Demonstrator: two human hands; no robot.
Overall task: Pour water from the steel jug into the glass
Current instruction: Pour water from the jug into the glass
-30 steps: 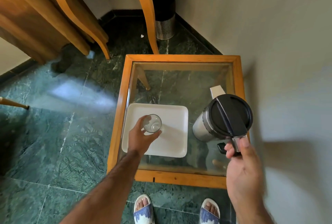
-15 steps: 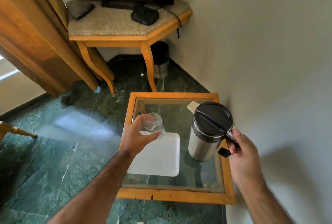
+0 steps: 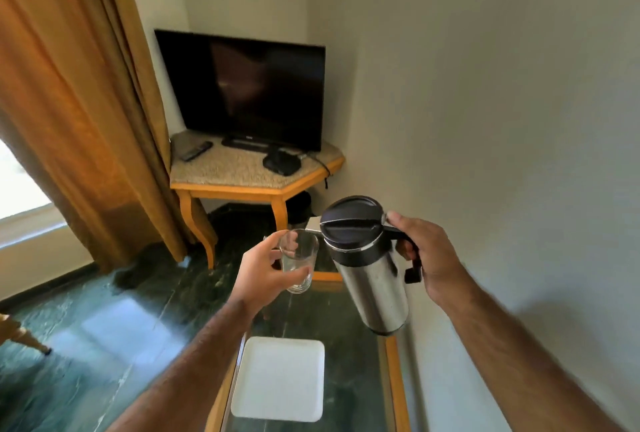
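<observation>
Head-worn camera looks forward and down, close above both forearms.

Tilted steel jug [image 3: 372, 279] — spout at glass [image 3: 298, 263].

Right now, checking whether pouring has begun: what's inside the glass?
The glass, held in the left hand, looks empty; no water shows. The steel jug keeps its black lid on, hiding its contents.

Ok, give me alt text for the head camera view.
A left hand holds an empty glass beside a steel jug, tilted towards it by the right hand, above a glass-topped table with a white tray. A television stands behind.
</observation>
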